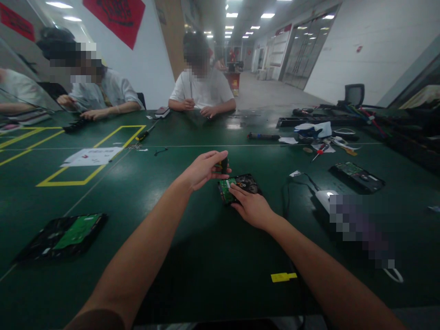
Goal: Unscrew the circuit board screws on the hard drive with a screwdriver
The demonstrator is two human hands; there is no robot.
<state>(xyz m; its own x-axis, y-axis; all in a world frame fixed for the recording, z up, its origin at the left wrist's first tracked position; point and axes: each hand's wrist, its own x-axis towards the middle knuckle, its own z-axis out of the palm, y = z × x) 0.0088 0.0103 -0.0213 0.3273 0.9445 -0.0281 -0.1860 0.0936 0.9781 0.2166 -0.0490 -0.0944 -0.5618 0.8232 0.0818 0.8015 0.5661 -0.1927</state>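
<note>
A small hard drive (245, 182) with a green circuit board lies on the dark green table (206, 256) in front of me. My right hand (252, 207) rests on its near edge, fingers pressed down on it. My left hand (204, 168) hovers just above the drive's far end, its fingers closed round the dark handle of a small screwdriver (224, 164) that points down at the drive.
Another hard drive (65, 234) lies at the near left, a third (357, 176) at the right. A white device (326, 198) with a black cable sits right of my hands. Tools and papers lie further back. Two people sit across the table; a yellow tag (283, 277) lies near me.
</note>
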